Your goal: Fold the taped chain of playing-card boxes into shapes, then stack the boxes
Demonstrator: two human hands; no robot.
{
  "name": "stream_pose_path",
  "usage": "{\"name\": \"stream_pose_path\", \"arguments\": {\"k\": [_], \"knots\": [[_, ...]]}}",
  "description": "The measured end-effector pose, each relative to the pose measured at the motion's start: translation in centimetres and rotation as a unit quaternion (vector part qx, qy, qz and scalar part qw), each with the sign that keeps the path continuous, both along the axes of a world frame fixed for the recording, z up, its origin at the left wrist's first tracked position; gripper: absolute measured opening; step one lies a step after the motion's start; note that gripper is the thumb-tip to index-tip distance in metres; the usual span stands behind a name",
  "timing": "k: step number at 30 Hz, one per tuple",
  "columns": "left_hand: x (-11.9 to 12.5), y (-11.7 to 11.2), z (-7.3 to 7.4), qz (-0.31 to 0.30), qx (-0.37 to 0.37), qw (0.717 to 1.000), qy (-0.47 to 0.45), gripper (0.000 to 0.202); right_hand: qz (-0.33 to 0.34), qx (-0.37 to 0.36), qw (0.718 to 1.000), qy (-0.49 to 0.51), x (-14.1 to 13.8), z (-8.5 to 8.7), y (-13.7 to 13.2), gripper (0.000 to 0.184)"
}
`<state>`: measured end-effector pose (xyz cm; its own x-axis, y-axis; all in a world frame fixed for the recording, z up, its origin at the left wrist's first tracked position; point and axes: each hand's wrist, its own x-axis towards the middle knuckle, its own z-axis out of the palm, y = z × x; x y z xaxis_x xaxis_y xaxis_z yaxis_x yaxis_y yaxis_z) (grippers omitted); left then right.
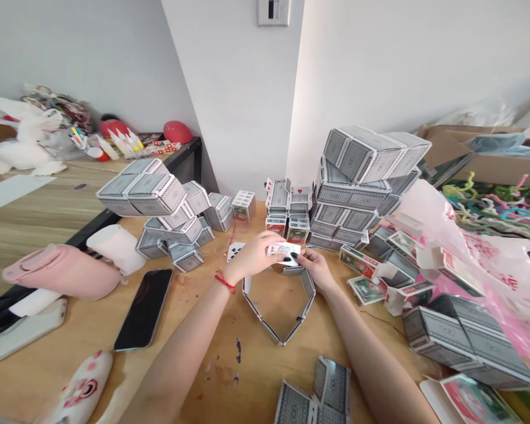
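Card (284, 249), flat, pale | both hands (255, 254) pinching | angular, grey-patterned loop (310, 288) near

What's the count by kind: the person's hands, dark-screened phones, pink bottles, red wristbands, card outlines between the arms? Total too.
Hands: 2 (left hand, right hand)
Dark-screened phone: 1
Pink bottle: 1
Red wristband: 1
Grey card outline: 1
Total: 6

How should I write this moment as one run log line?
Left hand: holding card | Right hand: holding same card | Near hands: loop of cards standing on table | Left: phone
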<state>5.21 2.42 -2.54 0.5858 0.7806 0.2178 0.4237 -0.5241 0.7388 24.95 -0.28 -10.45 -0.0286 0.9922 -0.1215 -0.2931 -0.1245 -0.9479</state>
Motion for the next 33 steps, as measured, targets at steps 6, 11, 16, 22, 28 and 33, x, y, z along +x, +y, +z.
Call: {"name": "stream_pose_path", "arguments": {"k": [6, 11, 16, 22, 28, 33], "knots": [[-3.3, -2.3, -2.1, 0.031, -0.203, 0.969, -0.135, 0.066, -0.023, -0.007, 1.000, 0.017, 0.1, -0.3, 0.3, 0.034], [-3.8, -2.8, -4.3, 0.162, -0.293, 0.919, -0.210, 0.036, -0.058, 0.011, 0.998, -0.002, 0.2, -0.9, 0.6, 0.035], [-3.8, -2.8, -5.3, 0.271, -0.258, 0.894, -0.247, 0.030, -0.067, 0.033, 0.996, -0.042, -0.2, -1.3, 0.4, 0.034], [-3.5, -3.0, -5.9, 0.281, -0.251, 0.889, -0.260, 0.028, -0.048, 0.044, 0.996, -0.066, -0.6, -1.2, -0.1, 0.036], [-3.0, -3.1, -5.8, 0.274, -0.253, 0.883, -0.284, 0.029, -0.043, 0.068, 0.987, -0.139, -0.3, -1.6, -0.3, 0.028], [-2.5, -3.5, -5.6, 0.272, -0.260, 0.876, -0.301, 0.031, -0.068, 0.095, 0.972, -0.206, -0.1, -1.7, -0.4, 0.016]]}}
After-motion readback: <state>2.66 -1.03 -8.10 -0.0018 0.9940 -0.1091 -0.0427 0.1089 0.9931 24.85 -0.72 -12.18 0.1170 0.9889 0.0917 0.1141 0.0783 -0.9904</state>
